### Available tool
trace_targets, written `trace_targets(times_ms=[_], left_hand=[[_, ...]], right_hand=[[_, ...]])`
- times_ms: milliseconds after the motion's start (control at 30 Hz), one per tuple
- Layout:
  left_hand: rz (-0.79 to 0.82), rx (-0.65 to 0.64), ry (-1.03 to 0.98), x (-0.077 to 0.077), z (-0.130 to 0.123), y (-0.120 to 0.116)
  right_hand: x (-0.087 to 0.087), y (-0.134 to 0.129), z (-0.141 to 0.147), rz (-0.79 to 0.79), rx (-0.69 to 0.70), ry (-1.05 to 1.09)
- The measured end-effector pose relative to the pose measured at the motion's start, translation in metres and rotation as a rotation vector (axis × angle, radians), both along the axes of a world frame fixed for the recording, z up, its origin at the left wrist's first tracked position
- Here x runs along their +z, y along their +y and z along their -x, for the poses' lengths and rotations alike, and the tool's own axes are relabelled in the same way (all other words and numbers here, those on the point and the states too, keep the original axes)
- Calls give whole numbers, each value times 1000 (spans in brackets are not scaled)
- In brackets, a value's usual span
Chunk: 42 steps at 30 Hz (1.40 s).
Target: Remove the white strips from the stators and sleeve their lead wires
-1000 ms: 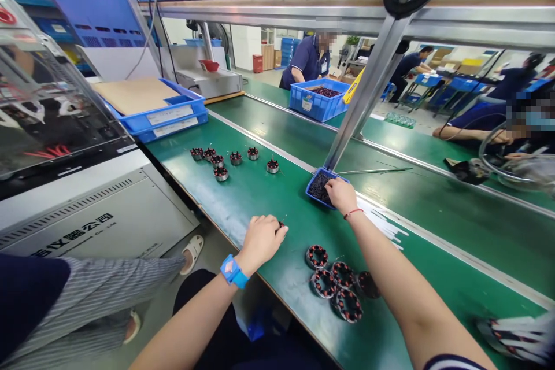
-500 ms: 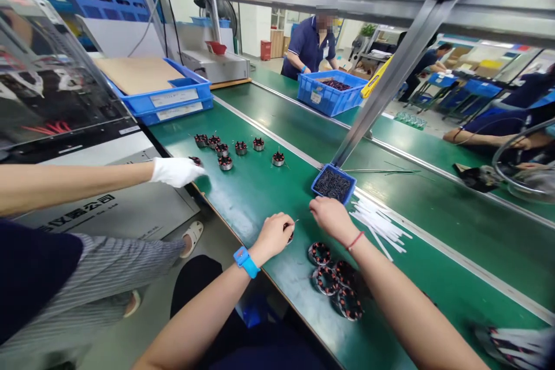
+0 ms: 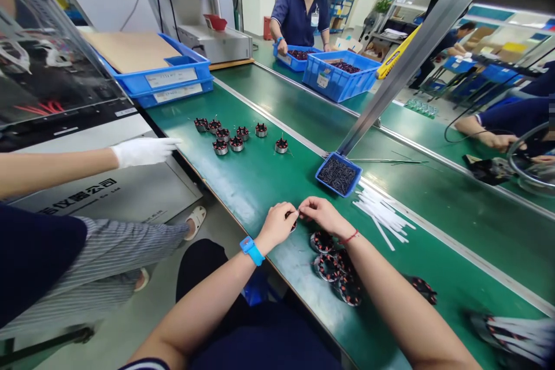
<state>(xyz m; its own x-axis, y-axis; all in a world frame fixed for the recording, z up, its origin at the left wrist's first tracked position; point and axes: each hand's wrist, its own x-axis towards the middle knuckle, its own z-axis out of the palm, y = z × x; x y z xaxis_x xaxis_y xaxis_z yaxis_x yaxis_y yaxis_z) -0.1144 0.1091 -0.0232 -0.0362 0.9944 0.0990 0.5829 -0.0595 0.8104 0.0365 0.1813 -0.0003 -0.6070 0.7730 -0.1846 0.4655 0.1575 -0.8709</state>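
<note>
My left hand (image 3: 277, 224) is closed around a wound motor stator (image 3: 293, 221), mostly hidden by the fingers. Its far side meets my right hand (image 3: 321, 215), whose thumb and finger pinch together at the stator's edge; what they hold is too small to make out. Just beyond my hands stands a small blue bin (image 3: 318, 177) filled with short black tube pieces (image 3: 338, 174). Several stators (image 3: 326, 267) with orange and black windings lie beside my right forearm. To the right of the bin, white tubes (image 3: 384, 213) are spread in a loose pile.
More stators (image 3: 221, 147) stand farther left on the green bench (image 3: 247, 185). A co-worker's white-gloved hand (image 3: 145, 152) is at the left. A metal post (image 3: 390, 63) rises behind the small bin. Another person handles blue crates (image 3: 342, 84) across the bench.
My right hand has moved from the small bin to the stator in my left. The gloved hand has drawn back left, and another stator stands in the far group. A second crate appears across the bench.
</note>
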Motion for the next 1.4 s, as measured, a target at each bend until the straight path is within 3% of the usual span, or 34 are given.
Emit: trace_targets(times_ms=[300,567,1000,1400], left_hand=[[-22,35,-41,-4,-1,1],[-24,44,-54,-6,-3,1],[-24,50,-54,-4,-3,1],[-33,46,-54,-7,-2,1]], right_hand=[[-8,3,-1,283,-237,227],[-6,3,-1,408,-359,390],[-11,-2,6,351,-362,457],[-11,-7,7,159,-209,206]])
